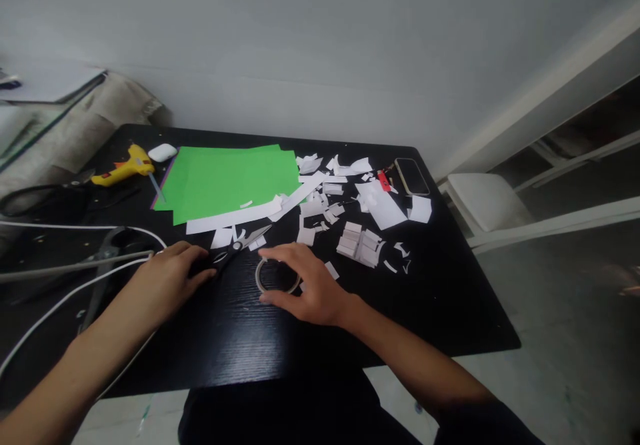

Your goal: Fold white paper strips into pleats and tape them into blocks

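Note:
My right hand (307,282) curves its thumb and fingers around the outside of a thin pale ring (260,281) near the table's middle. The ring looks like a band or narrow roll; I cannot tell its material. To its left lie scissors (239,245) with dark handles, blades parted and pointing up and right. My left hand (175,268) rests at the scissors' handle end, thumb and fingers apart. Whether its fingertips touch the handles is hard to see. Beyond the scissors runs a long white paper strip (235,218).
Green sheets (230,178) lie at the back, with a yellow glue gun (133,166) and white mouse (163,152) to their left. Paper scraps and a folded paper piece (359,245) spread rightwards. A phone (412,176) lies back right. White cables (75,292) cross the left side.

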